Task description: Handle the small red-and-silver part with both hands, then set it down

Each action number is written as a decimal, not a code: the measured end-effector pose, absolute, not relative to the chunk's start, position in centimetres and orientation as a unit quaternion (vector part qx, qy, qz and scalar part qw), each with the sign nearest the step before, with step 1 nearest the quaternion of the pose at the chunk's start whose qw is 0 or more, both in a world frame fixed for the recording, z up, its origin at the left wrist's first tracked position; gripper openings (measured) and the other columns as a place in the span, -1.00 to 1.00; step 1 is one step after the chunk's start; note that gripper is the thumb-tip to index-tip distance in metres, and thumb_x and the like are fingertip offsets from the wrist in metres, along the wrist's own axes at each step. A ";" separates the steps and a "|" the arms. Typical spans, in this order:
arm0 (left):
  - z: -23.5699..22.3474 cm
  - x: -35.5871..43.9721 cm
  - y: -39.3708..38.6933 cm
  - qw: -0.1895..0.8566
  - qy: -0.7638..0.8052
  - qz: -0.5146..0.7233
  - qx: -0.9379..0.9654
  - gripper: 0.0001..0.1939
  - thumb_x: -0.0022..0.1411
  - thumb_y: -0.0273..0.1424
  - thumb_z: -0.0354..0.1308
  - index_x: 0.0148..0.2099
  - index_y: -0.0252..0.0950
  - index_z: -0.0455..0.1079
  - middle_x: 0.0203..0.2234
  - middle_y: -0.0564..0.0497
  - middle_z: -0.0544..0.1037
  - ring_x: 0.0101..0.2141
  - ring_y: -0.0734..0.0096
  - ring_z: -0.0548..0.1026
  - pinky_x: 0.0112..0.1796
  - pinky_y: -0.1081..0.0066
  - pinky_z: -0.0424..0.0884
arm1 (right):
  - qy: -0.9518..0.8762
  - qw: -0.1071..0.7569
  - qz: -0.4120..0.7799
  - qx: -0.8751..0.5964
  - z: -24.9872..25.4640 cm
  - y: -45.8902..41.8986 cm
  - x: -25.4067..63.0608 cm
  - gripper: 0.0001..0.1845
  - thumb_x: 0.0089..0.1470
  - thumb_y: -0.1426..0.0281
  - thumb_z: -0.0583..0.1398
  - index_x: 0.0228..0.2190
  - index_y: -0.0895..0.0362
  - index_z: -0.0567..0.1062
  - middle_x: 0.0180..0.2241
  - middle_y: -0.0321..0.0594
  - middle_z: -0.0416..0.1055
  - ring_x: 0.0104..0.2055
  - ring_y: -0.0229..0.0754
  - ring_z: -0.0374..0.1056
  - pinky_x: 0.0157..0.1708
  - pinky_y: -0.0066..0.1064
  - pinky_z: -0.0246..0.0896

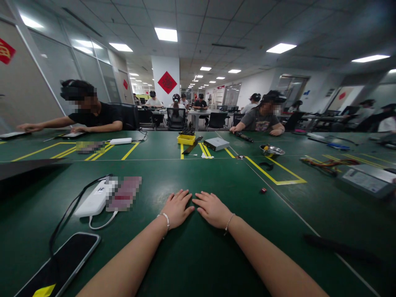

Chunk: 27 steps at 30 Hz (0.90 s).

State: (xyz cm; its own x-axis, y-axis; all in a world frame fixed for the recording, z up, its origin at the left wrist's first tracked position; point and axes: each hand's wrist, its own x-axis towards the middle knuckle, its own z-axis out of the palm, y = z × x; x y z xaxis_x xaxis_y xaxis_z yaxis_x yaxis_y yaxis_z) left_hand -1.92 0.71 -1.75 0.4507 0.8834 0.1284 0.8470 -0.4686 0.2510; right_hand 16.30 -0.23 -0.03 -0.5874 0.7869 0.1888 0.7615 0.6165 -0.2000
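Note:
My left hand (pixel 178 210) lies palm down on the green tabletop (pixel 198 255), fingers stretched forward and a bracelet round the wrist. Beside it my right hand (pixel 213 209) rests the same way, with a thin bracelet of its own. A narrow gap separates the two hands, and neither holds anything. Left of my left hand is a white power bank (pixel 98 198) with a cable, next to a blurred reddish flat object (pixel 125 194). Nearer to me on that side lies a smartphone (pixel 62 266) with a dark screen. A small red piece (pixel 263 190) sits to the right, beyond my right hand.
Across the table are a yellow bin (pixel 186 139), a grey box (pixel 216 143) and a metal bowl (pixel 272 150). A metal power supply unit (pixel 369 179) with bundled wires stands at right. One person (pixel 95 109) sits at far left, another (pixel 262 115) at far right.

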 end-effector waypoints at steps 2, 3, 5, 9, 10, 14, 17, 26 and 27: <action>-1.6 -1.9 0.7 0.078 0.511 0.120 0.847 -0.47 0.13 -0.10 -0.21 0.13 -0.14 0.01 0.12 0.00 0.07 0.12 0.21 -0.03 0.04 0.08 -0.09 | -0.879 0.144 0.025 -0.454 0.4 0.6 18.0 -0.61 0.02 0.36 -0.05 -0.08 0.02 0.31 -0.02 -0.23 0.24 0.04 -0.14 0.07 0.00 -0.18 -0.08; -1.5 -2.0 0.7 0.081 0.512 0.120 0.847 -0.47 0.13 -0.10 -0.20 0.13 -0.14 0.01 0.12 0.00 0.07 0.12 0.21 -0.03 0.04 0.08 -0.09 | -0.863 0.156 0.003 -0.481 0.7 1.3 19.3 -0.61 0.00 0.42 -0.04 -0.10 0.05 0.33 -0.04 -0.21 0.27 0.02 -0.16 0.09 0.00 -0.21 -0.08; -1.4 -2.0 0.7 0.087 0.514 0.119 0.845 -0.47 0.13 -0.10 -0.20 0.13 -0.14 0.02 0.12 0.00 0.07 0.12 0.21 -0.03 0.04 0.09 -0.10 | -0.805 0.176 -0.054 -0.564 0.9 2.6 22.7 -0.56 -0.06 0.54 -0.04 -0.12 0.11 0.36 -0.06 -0.15 0.29 0.02 -0.14 0.09 0.00 -0.23 -0.09; -1.2 -2.1 0.7 0.096 0.514 0.123 0.843 -0.49 0.15 -0.10 -0.24 0.11 -0.14 0.04 0.12 0.01 0.08 0.12 0.22 -0.03 0.04 0.09 -0.10 | -0.655 0.163 -0.127 -0.727 0.2 4.4 30.2 -0.49 -0.15 0.61 -0.04 -0.11 0.18 0.36 -0.06 -0.07 0.26 0.02 -0.07 0.09 -0.05 -0.22 -0.03; -1.2 -2.1 0.7 0.098 0.512 0.125 0.844 -0.49 0.15 -0.10 -0.26 0.11 -0.14 0.05 0.12 0.01 0.08 0.12 0.22 -0.02 0.04 0.09 -0.09 | -0.627 0.158 -0.128 -0.752 -0.2 4.5 31.7 -0.49 -0.16 0.60 -0.03 -0.11 0.18 0.35 -0.07 -0.07 0.27 0.00 -0.06 0.11 -0.07 -0.22 0.00; -1.2 -2.1 0.7 0.099 0.512 0.128 0.844 -0.50 0.15 -0.11 -0.23 0.10 -0.13 0.06 0.11 0.01 0.09 0.12 0.23 -0.02 0.04 0.09 -0.08 | -0.574 0.140 -0.081 -0.803 -1.5 4.6 34.8 -0.51 -0.19 0.59 -0.02 -0.16 0.15 0.40 -0.13 -0.06 0.31 -0.13 -0.06 0.23 -0.20 -0.27 0.13; -1.2 -2.1 0.7 0.100 0.513 0.128 0.843 -0.51 0.14 -0.12 -0.20 0.10 -0.14 0.06 0.11 0.01 0.09 0.11 0.23 -0.02 0.04 0.09 -0.08 | -0.560 0.132 -0.047 -0.817 -1.6 4.5 34.9 -0.54 -0.19 0.58 -0.01 -0.21 0.14 0.44 -0.16 -0.06 0.34 -0.19 -0.05 0.26 -0.28 -0.29 0.17; -1.1 -2.0 0.6 0.103 0.515 0.133 0.841 -0.52 0.13 -0.14 -0.16 0.10 -0.14 0.07 0.11 -0.01 0.10 0.11 0.23 -0.01 0.04 0.09 -0.09 | -0.551 0.166 -0.031 -0.817 -1.1 4.7 34.2 -0.66 -0.06 0.43 -0.04 -0.25 0.14 0.43 -0.26 -0.06 0.38 -0.24 -0.07 0.28 -0.30 -0.29 0.15; -1.1 -2.0 0.6 0.104 0.515 0.132 0.840 -0.52 0.13 -0.15 -0.16 0.10 -0.14 0.07 0.11 0.00 0.10 0.11 0.23 -0.01 0.04 0.09 -0.09 | -0.548 0.174 -0.022 -0.818 -1.2 4.7 34.2 -0.66 -0.05 0.41 -0.04 -0.25 0.12 0.42 -0.27 -0.08 0.38 -0.24 -0.08 0.28 -0.30 -0.29 0.15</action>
